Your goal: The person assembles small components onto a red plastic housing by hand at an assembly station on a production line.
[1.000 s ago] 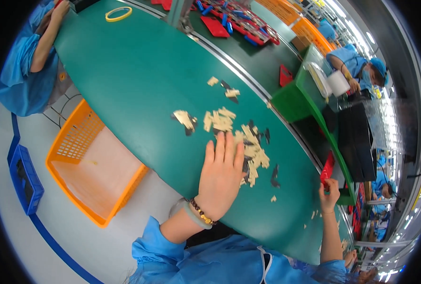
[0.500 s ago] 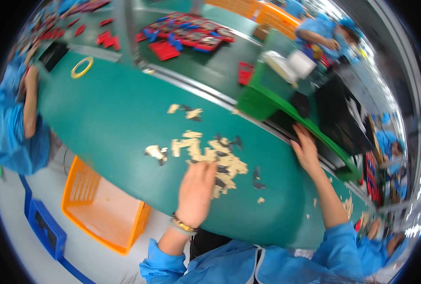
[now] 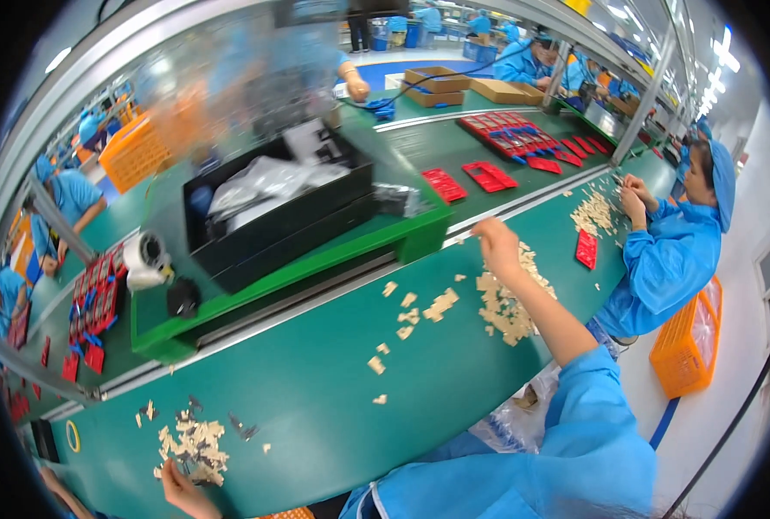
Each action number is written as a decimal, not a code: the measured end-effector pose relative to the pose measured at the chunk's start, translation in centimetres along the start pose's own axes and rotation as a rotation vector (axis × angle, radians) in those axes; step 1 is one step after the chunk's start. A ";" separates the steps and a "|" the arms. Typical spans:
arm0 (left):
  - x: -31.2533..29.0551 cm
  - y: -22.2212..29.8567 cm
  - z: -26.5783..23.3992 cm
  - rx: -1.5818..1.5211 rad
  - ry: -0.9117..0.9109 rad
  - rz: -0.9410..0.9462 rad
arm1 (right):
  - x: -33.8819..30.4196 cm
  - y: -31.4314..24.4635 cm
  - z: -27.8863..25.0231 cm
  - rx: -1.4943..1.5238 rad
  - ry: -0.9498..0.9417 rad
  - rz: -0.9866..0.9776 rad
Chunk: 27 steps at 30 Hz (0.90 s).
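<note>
At the lower left, my left hand [image 3: 186, 491] is at the near edge of a heap of small cream and black pieces [image 3: 199, 450]. Its fingers are bent together, and anything between them is hidden. My right arm reaches far out to the right. There my right hand [image 3: 499, 249] is over the far side of a larger heap of flat cream pieces [image 3: 508, 307], close to the metal rail. Its fingers are drawn together, and I cannot see what is in them. Loose cream pieces [image 3: 407, 316] lie scattered on the green table [image 3: 316, 389] between the heaps.
A green stand [image 3: 428, 233] beyond the rail carries a black box [image 3: 290, 233] of plastic bags. Red trays [image 3: 491, 176] lie on the belt behind. At the right, a co-worker [image 3: 675, 259] handles pieces beside an orange crate [image 3: 686, 350]. A yellow ring [image 3: 73, 436] lies far left.
My view has swung to the right. My right hand has left the green stand's edge for the larger cream heap. My left hand, earlier flat on the mixed heap, is now at its near edge.
</note>
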State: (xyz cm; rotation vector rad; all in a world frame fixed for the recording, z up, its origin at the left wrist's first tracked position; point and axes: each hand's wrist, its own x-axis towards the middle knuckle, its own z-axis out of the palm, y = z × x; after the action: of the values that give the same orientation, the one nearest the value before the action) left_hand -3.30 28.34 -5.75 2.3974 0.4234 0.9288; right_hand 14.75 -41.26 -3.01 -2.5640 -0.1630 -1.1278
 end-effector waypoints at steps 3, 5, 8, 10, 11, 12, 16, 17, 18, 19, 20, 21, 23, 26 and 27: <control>0.9 -2.2 -1.0 -0.087 0.025 -0.084 | 2.6 5.9 2.3 -0.117 -0.004 0.104; 1.4 -2.9 -0.1 -0.267 -0.055 -0.286 | 4.4 9.4 4.9 -0.153 0.023 -0.076; 2.6 0.2 1.6 -0.470 -0.157 -0.431 | 6.6 8.7 9.2 -0.140 -0.165 -0.145; 3.0 2.7 2.2 -0.385 -0.271 -0.376 | 7.0 9.1 9.9 -0.158 -0.291 -0.012; 3.2 4.0 2.3 -0.483 -0.311 -0.303 | 7.5 9.6 9.8 -0.281 -0.284 -0.122; 3.4 4.9 2.6 -0.505 -0.328 -0.305 | 7.3 10.1 9.8 -0.342 -0.089 -0.298; 2.8 5.9 2.8 -0.395 -0.358 -0.300 | 6.0 13.8 9.8 -0.340 -0.113 -0.237; 2.4 6.0 2.0 -0.364 -0.376 -0.318 | 6.1 12.6 9.3 -0.176 -0.256 -0.090; 2.3 6.1 2.3 -0.370 -0.384 -0.315 | 5.5 14.1 8.2 -0.070 -0.095 -0.034; 2.1 6.1 2.2 -0.290 -0.336 -0.272 | 5.0 13.4 6.9 0.163 0.047 0.009; 1.7 5.6 1.8 -0.202 -0.283 -0.235 | 4.2 8.8 4.8 0.208 0.093 0.115; 1.7 5.3 1.5 -0.091 -0.289 -0.096 | 2.9 4.7 2.4 0.245 0.148 0.044; 2.3 7.0 2.0 -0.117 -0.423 -0.053 | -1.2 -2.6 -2.6 0.282 0.111 -0.073; 2.0 10.2 4.0 -0.158 -0.670 0.090 | -7.5 -13.3 -4.6 0.321 -0.050 -0.572; 1.4 10.4 4.6 -0.128 -0.666 0.264 | -8.1 -16.9 -5.2 0.383 -0.367 -0.685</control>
State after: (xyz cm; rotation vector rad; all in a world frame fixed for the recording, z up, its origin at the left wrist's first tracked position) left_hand 1.85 18.84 -1.85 2.4959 -0.2008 0.2019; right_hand 1.66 -26.99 -1.43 -2.3728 -1.2854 -0.6909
